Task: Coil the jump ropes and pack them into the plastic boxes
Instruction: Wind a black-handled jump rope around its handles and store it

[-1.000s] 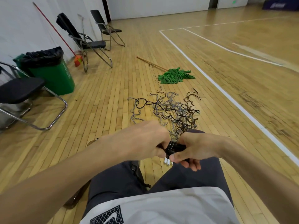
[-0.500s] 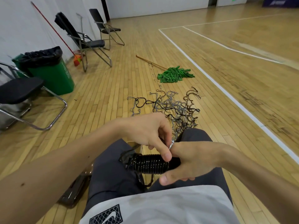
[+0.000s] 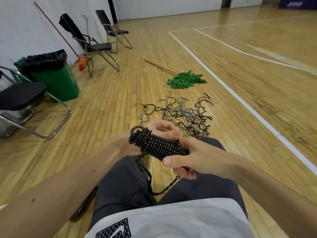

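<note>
- Head view, down over the lap onto wooden gym floor [image 3: 111, 103]; dark shorts [image 3: 123, 182] and white shirt [image 3: 171, 220] along the bottom edge.
- Open room ahead and to the right: boards running out past white court line [image 3: 240, 98], which crosses from far middle to right edge.
- Crowded along the floor's left edge: black-seated chair [image 3: 20, 95] nearest, green bin [image 3: 56, 79] just behind it, two folding chairs [image 3: 96, 47] farther along white wall [image 3: 17, 23], red-handled broom [image 3: 82, 63] leaning there.
- Mid-floor: green mop [image 3: 186, 79] lying flat, head near the court line, well apart from the bin.
- Between mop and knees: tangle of loose ropes [image 3: 185, 114], black and grey, spread on the boards.
- Over the lap, off the floor: coiled jump rope [image 3: 157, 145], black with pale flecks, wound tight into a short bundle, tilted, loop end up and to the left.
- Right hand [image 3: 197, 157] wrapped round the bundle's right end, thumb on the near side, fingers curled under.
- Left hand [image 3: 163, 129] behind the bundle's far side, fingers curled narrow; actual grip hidden by the coil, cannot tell.
- Loose tail [image 3: 162, 190] of the same rope hanging from the bundle down between the thighs.
- Bin lined with black bag [image 3: 46, 57]; contents not visible.
</note>
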### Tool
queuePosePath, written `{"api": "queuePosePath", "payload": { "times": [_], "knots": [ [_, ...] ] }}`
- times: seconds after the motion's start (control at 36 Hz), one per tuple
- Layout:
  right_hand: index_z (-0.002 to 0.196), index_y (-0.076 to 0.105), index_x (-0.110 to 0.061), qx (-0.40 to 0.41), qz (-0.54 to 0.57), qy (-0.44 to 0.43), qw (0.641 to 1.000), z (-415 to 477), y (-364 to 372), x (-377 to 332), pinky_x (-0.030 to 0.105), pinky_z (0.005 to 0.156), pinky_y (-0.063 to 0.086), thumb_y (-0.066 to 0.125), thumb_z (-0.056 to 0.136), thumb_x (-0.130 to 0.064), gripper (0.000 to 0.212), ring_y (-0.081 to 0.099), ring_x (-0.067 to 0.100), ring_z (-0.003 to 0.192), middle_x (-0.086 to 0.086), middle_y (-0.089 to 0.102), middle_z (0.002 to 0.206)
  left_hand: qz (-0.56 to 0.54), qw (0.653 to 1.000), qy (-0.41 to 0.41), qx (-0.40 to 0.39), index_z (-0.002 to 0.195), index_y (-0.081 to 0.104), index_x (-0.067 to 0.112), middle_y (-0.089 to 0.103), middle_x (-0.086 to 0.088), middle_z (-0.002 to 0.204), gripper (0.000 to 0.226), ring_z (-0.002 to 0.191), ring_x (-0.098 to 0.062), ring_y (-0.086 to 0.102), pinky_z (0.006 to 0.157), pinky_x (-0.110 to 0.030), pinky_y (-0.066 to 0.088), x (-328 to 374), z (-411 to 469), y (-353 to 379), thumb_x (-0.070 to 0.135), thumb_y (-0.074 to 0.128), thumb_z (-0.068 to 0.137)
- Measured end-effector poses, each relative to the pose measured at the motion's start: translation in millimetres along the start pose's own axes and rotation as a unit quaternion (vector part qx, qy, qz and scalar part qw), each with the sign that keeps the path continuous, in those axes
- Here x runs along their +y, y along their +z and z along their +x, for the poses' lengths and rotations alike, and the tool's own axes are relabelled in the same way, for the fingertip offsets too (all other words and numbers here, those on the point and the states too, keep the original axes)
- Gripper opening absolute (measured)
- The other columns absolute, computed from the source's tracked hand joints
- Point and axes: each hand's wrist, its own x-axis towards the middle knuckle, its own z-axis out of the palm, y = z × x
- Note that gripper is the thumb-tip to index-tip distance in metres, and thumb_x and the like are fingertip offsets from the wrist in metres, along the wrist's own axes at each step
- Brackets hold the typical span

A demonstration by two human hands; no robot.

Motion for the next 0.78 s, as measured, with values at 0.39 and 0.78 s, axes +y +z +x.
{"api": "queuePosePath", "payload": {
  "times": [0.39, 0.78],
  "knots": [
    [0.088, 0.064, -0.016, 0.054, 0.138, -0.065, 0.987, 2, -9, 2, 0.024, 0.057, 0.042, 0.063, 0.095, -0.032, 0.017, 0.05, 0.015, 0.06, 0.003, 0.052, 0.067, 0.112, 0.985, -0.091, 0.093, 0.095, 0.051, 0.007, 0.045, 0.005, 0.057, 0.024, 0.047, -0.009, 0.036, 0.044, -0.02, 0.033, -4, -11, 5, 0.023, 0.038, 0.107],
    [0.087, 0.054, -0.009, 0.197, 0.117, 0.015, 0.973, 8, -38, 38, 0.024, 0.055, 0.041, 0.061, 0.093, -0.037, 0.03, 0.049, 0.016, 0.058, 0.003, 0.055, 0.066, 0.211, 0.961, -0.143, 0.111, 0.092, 0.064, 0.012, 0.033, 0.004, 0.059, 0.04, 0.051, -0.011, 0.028, 0.048, -0.022, 0.027, -7, -18, 20, 0.04, 0.039, 0.106]
  ]
}}
